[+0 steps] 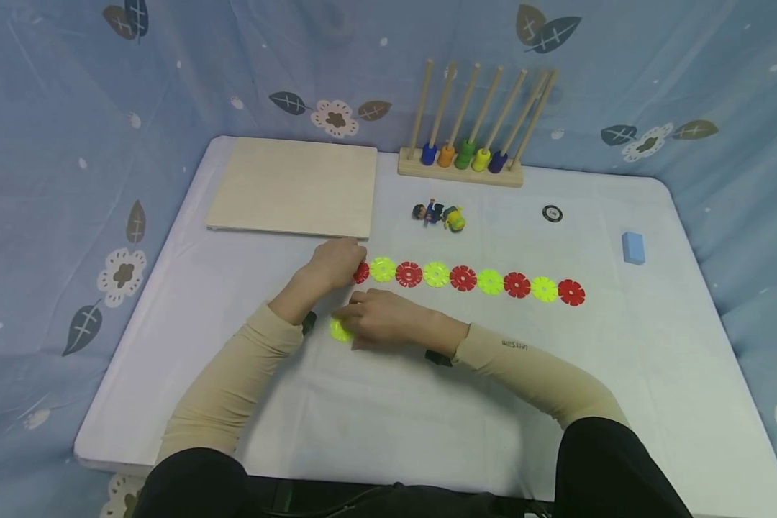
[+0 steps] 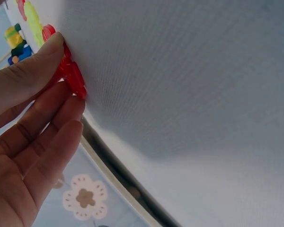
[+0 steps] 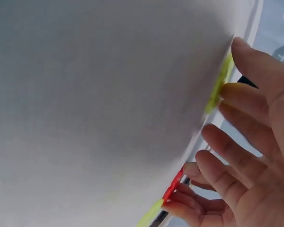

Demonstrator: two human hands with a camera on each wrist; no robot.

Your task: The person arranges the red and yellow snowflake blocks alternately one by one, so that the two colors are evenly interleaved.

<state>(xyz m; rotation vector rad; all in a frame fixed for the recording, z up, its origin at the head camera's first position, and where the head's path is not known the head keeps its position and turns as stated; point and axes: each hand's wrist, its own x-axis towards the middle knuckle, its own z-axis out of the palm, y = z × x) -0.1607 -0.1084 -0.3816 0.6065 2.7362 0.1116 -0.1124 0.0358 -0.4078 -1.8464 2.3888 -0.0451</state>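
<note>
In the head view, my left hand [image 1: 337, 262] is at the left end of a row of alternating red and yellow-green notched snowflake discs. Its thumb and fingers pinch the end red snowflake disc [image 2: 71, 71], which stands out in the left wrist view. Nearer to my body, my right hand [image 1: 388, 318] is at a single yellow-green snowflake disc [image 1: 339, 329]. The right wrist view has this disc [image 3: 219, 82] edge-on between thumb and index finger, with the other fingers spread apart. My right hand partly covers it from above.
A wooden board [image 1: 294, 185] lies at the back left. Beside it stands a bead rack [image 1: 461, 173] with upright pegs. Small toy figures [image 1: 437, 214], a round black token [image 1: 552, 214] and a blue block [image 1: 633, 248] lie behind and right of the row. Patterned cloth [image 1: 136, 108] surrounds the table.
</note>
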